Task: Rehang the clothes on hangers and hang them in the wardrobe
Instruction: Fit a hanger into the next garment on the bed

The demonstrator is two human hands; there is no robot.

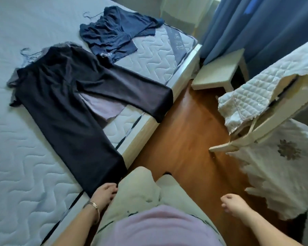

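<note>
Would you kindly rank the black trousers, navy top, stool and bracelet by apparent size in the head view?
Largest to smallest:
1. black trousers
2. navy top
3. stool
4. bracelet

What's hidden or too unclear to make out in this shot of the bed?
- Wardrobe: outside the head view.
- Thin loops by the clothes' tops: hanger hooks or straps, too thin to tell.
- Lilac garment: mostly under the black trousers.
- Left hand: fingers curl at the trouser hem; a grip cannot be confirmed.

- We see matt black cloth trousers (pixel 64 103) on a quilted mattress (pixel 16 157).
- We see a glossy wood floor (pixel 185 139).
- We see a metal bangle (pixel 93 205).
</note>
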